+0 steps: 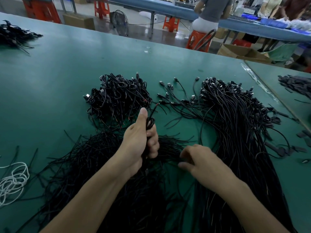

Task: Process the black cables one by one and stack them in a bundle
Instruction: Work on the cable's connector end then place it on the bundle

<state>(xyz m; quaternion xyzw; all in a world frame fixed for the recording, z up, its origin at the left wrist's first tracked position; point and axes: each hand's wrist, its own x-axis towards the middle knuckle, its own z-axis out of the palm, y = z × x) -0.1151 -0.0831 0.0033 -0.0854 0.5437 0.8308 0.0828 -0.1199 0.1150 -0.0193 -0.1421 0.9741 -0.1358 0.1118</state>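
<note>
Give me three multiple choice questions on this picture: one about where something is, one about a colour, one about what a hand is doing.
1. Where does the white cord lie? A at the left edge of view; B at the right edge; C on the far bench.
2. What colour is the table? A grey; B green; C red.
3. What is the left hand doing? A lying flat; B gripping a folded black cable; C holding scissors.
Answers: A, the cord lies far left; B, the top is teal green; B, its fingers wrap the looped cable.
</note>
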